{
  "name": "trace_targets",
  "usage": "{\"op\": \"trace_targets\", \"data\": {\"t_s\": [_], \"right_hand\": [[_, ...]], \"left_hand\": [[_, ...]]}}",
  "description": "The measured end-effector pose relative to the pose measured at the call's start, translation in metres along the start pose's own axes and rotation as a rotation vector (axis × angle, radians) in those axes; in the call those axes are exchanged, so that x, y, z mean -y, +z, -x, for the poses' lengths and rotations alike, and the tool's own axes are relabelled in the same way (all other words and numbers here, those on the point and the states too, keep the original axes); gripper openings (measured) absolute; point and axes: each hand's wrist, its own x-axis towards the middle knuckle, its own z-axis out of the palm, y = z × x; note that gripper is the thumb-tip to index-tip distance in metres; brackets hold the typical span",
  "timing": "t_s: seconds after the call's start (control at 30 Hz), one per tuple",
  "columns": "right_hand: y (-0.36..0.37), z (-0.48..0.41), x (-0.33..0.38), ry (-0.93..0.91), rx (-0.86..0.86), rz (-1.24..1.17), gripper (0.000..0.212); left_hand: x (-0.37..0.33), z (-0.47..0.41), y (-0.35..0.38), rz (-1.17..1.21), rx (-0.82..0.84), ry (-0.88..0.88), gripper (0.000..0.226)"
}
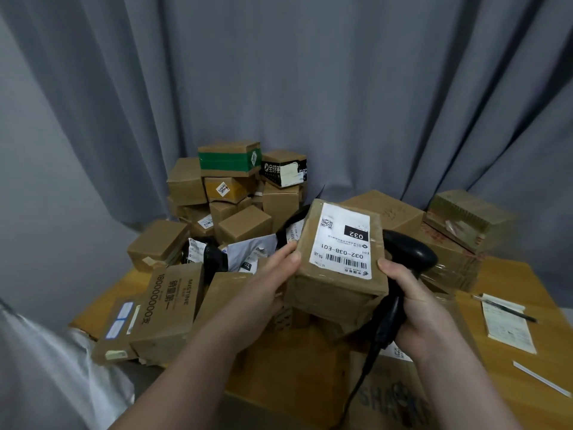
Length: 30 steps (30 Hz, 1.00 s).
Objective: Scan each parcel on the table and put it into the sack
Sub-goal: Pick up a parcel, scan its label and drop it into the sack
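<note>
The left hand (266, 293) holds a parcel (338, 274) up above the surface (511, 377), its fingers (288, 254) curled round the box's left edge. The white label (341, 240) faces up. The right hand (415, 308) grips a black scanner (409, 252) by the handle, with the thumb resting against the parcel's right edge and the scanner head just behind the box. More boxes (235, 193) are piled beyond and beside it, against a grey curtain (341, 88). A pale sack (46, 367) shows at the lower left. A notepad (508, 324) with a pen (508, 309) across it lies to the right.
</note>
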Motion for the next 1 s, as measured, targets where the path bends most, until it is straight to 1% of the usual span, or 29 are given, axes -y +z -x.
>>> {"op": "trace_targets", "data": {"t_s": [0.03, 0.07, 0.13, 0.2, 0.27, 0.3, 0.37, 0.47, 0.57, 0.67, 0.7, 0.73, 0.77, 0.87, 1.0], "right_hand": [[0.000, -0.001, 0.000, -0.024, -0.004, -0.008, 0.056], [0.000, -0.002, -0.001, -0.045, -0.005, -0.016, 0.057], [0.000, -0.005, -0.003, -0.074, -0.003, -0.020, 0.058], [0.001, -0.004, -0.003, -0.093, 0.001, -0.008, 0.057], [0.000, -0.004, -0.001, -0.137, -0.031, 0.006, 0.054], [-0.003, -0.004, 0.002, -0.164, -0.059, 0.016, 0.054], [-0.009, -0.008, 0.010, -0.208, -0.103, 0.029, 0.056], [-0.018, -0.015, 0.016, -0.176, -0.112, 0.065, 0.064], [-0.024, -0.021, 0.011, -0.072, -0.036, 0.066, 0.070], [-0.024, -0.020, 0.002, 0.038, 0.093, 0.075, 0.060], [-0.023, -0.020, -0.001, 0.063, 0.105, 0.110, 0.065], [-0.021, -0.019, -0.004, 0.083, 0.104, 0.140, 0.074], [-0.019, -0.019, -0.007, 0.098, 0.088, 0.148, 0.077], [-0.011, -0.017, -0.012, 0.097, -0.011, 0.046, 0.058], [0.000, -0.016, -0.017, 0.058, -0.121, -0.059, 0.057]], "left_hand": [[-0.001, 0.000, 0.001, 0.051, 0.011, -0.039, 0.079], [0.000, 0.000, 0.003, 0.073, 0.023, -0.072, 0.075], [0.002, -0.002, 0.008, 0.103, 0.033, -0.099, 0.051], [0.004, -0.005, 0.010, 0.172, -0.028, -0.086, 0.035], [0.003, -0.007, 0.006, 0.240, -0.106, -0.062, 0.029], [0.001, -0.008, 0.002, 0.230, -0.139, -0.035, 0.030], [-0.005, -0.009, -0.009, 0.162, -0.176, 0.026, 0.041], [-0.014, -0.010, -0.026, 0.115, -0.171, 0.044, 0.056], [-0.017, -0.013, -0.034, 0.104, -0.163, 0.013, 0.067], [-0.018, -0.014, -0.031, 0.087, -0.189, -0.040, 0.074], [-0.018, -0.014, -0.030, 0.087, -0.204, -0.058, 0.076], [-0.019, -0.014, -0.027, 0.076, -0.215, -0.068, 0.074], [-0.020, -0.013, -0.025, 0.063, -0.228, -0.072, 0.070], [-0.020, -0.013, -0.021, 0.035, -0.226, -0.085, 0.072], [-0.014, -0.011, -0.010, 0.074, -0.176, -0.109, 0.065]]}}
